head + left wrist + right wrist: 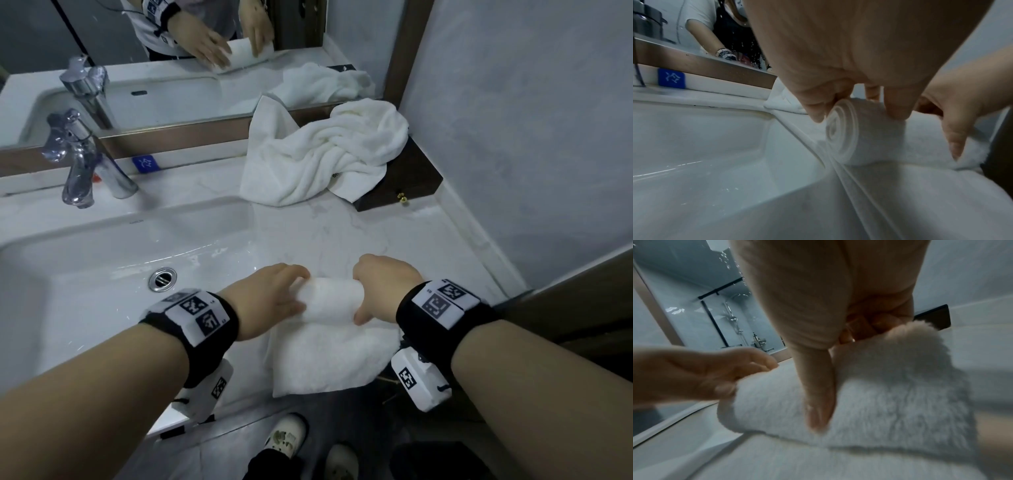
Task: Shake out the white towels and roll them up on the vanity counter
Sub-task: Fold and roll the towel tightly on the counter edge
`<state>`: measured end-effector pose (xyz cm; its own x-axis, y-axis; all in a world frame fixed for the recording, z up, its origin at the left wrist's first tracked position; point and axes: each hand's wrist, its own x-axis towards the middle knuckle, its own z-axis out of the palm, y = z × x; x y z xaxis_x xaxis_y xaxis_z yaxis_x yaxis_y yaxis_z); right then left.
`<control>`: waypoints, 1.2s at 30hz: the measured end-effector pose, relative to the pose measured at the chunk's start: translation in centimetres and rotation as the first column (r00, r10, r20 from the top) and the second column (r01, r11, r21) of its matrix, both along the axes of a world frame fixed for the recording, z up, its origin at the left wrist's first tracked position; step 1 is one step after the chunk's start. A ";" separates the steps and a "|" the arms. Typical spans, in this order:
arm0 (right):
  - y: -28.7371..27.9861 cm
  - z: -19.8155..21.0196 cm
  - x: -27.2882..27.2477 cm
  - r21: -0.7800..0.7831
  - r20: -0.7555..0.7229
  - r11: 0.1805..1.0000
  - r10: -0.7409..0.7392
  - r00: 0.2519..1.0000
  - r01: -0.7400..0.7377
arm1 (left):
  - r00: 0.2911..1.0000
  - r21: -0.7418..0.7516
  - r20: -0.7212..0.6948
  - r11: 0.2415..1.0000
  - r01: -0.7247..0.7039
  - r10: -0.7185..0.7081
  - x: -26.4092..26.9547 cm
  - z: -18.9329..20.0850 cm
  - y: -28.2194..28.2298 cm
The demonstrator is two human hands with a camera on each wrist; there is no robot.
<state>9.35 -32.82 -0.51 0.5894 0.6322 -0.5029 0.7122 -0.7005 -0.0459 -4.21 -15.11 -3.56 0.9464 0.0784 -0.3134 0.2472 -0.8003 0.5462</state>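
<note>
A white towel lies flat at the front edge of the vanity counter, its far end wound into a roll. My left hand grips the roll's left end, fingers curled over the top; the spiral end shows beside them. My right hand grips the right end, fingers curled over the far side and thumb pressed on the near side of the roll. A second white towel lies crumpled at the back of the counter.
The sink basin with its drain sits just left of the roll, a chrome faucet behind it. A dark wooden box stands at the back right under the crumpled towel. The mirror runs along the back, a wall on the right.
</note>
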 end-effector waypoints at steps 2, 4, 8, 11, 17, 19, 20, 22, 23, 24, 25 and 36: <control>-0.1 -0.6 -0.3 0.038 0.045 0.999 0.021 0.999 -0.023 | 0.992 0.017 -0.124 1.000 -0.021 0.023 0.9 0.9 0.4; -0.3 -1.5 -0.5 0.083 0.112 0.994 0.065 0.992 -0.074 | 0.977 0.030 -0.211 1.000 0.008 -0.001 1.8 1.5 0.4; -0.8 -3.1 -0.3 0.176 0.207 0.976 0.094 0.974 -0.131 | 0.949 0.010 -0.314 1.000 0.028 -0.023 3.2 2.0 0.0; -1.0 -3.9 0.2 0.213 0.265 0.965 0.091 0.960 -0.151 | 0.945 0.034 -0.323 0.998 0.057 -0.043 4.3 2.1 -0.5; -1.0 -4.7 1.2 0.279 0.318 0.946 0.069 0.945 -0.163 | 0.947 0.109 -0.312 0.987 0.117 -0.077 5.9 1.8 -0.9; -0.9 -4.7 1.6 0.306 0.303 0.940 0.052 0.952 -0.149 | 0.957 0.180 -0.281 0.976 0.122 -0.068 6.3 1.5 -0.9; -0.8 -4.7 1.8 0.315 0.295 0.938 0.045 0.954 -0.142 | 0.963 0.203 -0.263 0.972 0.115 -0.059 6.4 1.2 -0.9; -0.6 -4.8 2.3 0.318 0.287 0.939 0.034 0.957 -0.128 | 0.974 0.211 -0.226 0.974 0.080 -0.031 6.6 0.8 -0.7; -0.4 -4.8 2.6 0.317 0.285 0.941 0.026 0.958 -0.120 | 0.979 0.197 -0.203 0.979 0.056 -0.015 6.7 0.5 -0.5; -0.3 -4.8 2.8 0.320 0.285 0.941 0.015 0.958 -0.110 | 0.984 0.183 -0.176 0.983 0.035 -0.003 6.8 0.3 -0.4; -0.2 -4.9 3.0 0.323 0.285 0.941 0.003 0.958 -0.099 | 0.989 0.176 -0.146 0.984 0.023 0.003 6.8 0.1 -0.2; 0.2 -4.5 3.2 0.285 0.295 0.957 -0.028 0.955 -0.060 | 0.998 0.368 0.047 0.930 0.022 -0.042 6.8 -1.5 -0.5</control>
<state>12.53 -32.61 -5.05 0.6711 0.7340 -0.1043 0.7355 -0.6768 -0.0313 2.63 -15.59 -5.07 0.9647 0.1480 -0.2177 0.1971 -0.9543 0.2245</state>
